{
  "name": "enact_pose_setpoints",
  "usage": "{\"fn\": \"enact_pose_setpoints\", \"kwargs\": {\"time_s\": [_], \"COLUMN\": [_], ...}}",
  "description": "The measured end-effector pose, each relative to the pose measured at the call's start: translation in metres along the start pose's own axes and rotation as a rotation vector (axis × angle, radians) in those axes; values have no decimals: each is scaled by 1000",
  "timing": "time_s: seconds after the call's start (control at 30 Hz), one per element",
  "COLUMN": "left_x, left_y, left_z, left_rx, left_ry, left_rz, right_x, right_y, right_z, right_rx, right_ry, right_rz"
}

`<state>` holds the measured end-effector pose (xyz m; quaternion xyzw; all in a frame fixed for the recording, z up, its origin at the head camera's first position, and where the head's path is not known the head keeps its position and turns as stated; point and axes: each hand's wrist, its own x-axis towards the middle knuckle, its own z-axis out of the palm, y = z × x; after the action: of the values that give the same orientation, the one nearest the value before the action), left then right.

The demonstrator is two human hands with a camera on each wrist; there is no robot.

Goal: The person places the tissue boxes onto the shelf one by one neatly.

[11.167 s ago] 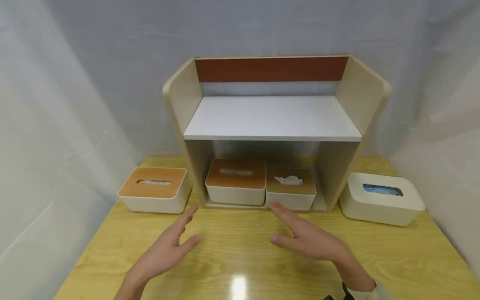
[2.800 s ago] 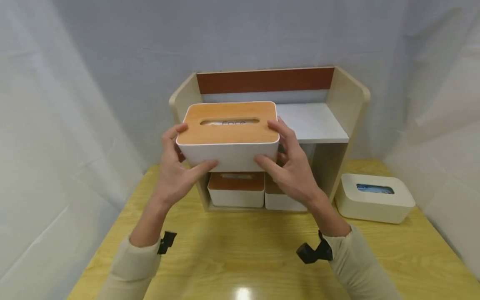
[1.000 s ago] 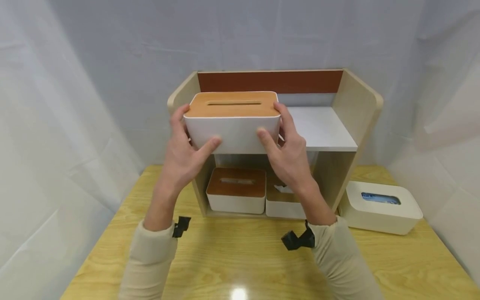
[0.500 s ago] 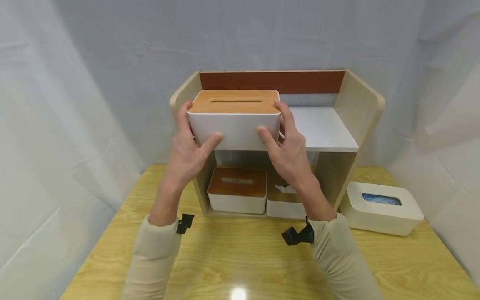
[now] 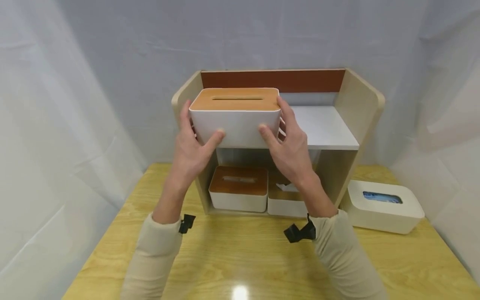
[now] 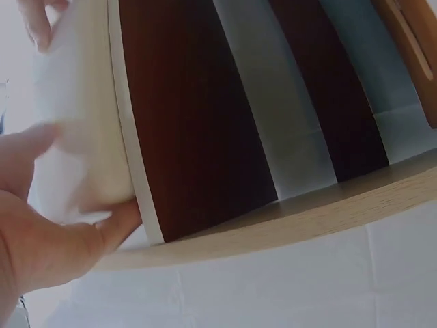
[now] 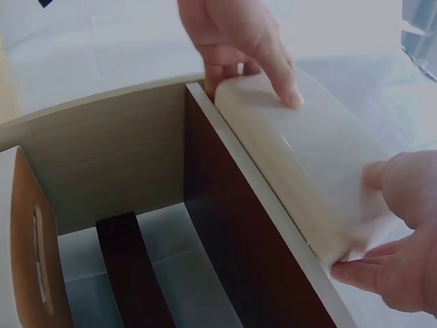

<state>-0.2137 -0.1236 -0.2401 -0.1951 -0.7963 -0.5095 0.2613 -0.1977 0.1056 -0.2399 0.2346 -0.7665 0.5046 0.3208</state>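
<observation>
A white tissue box with an orange wooden lid (image 5: pixel 240 125) is at the left part of the shelf unit's white upper board (image 5: pixel 324 127). My left hand (image 5: pixel 189 152) grips its left end, thumb on the front wall and fingers round the side. At the right end my right hand (image 5: pixel 290 152) holds it the same way. In the left wrist view the box (image 6: pixel 85 116) lies along the board's front edge; the right wrist view shows the box (image 7: pixel 307 157) between both hands. Whether its whole underside rests on the board is hidden.
Below, in the lower compartment, stand a brown-lidded tissue box (image 5: pixel 238 187) and a smaller box with a tissue sticking out (image 5: pixel 286 204), partly behind my right arm. A cream tissue box (image 5: pixel 382 208) sits on the wooden table (image 5: pixel 240 254), right of the unit.
Both hands have taken the orange-lidded box from the table left of the unit and lifted it to the upper board. Over the last second it has slid slightly farther back.
</observation>
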Motion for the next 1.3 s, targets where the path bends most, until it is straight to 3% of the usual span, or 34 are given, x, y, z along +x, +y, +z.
{"fn": "enact_pose_setpoints", "kwargs": {"time_s": [0.1, 0.2, 0.3, 0.4, 1.07, 1.3], "left_x": [-9, -20, -30, -36, -33, -28], "left_y": [-1, -3, -5, -8, -12, -14], "left_z": [5, 11, 14, 17, 25, 27], "left_rx": [38, 137, 240, 303, 336, 358], "left_ry": [50, 96, 109, 91, 37, -3], "left_rz": [81, 217, 330, 383, 338, 282], "right_x": [-9, -21, -33, -40, -40, -35], "right_y": [-2, -3, -3, -2, 10, 13], "right_z": [1, 0, -2, -4, -6, -5], "right_rx": [-104, -208, -257, -278, -288, -308], "right_ry": [28, 26, -6, -39, -98, -110], "right_rz": [-104, -186, -209, -206, -188, -159]}}
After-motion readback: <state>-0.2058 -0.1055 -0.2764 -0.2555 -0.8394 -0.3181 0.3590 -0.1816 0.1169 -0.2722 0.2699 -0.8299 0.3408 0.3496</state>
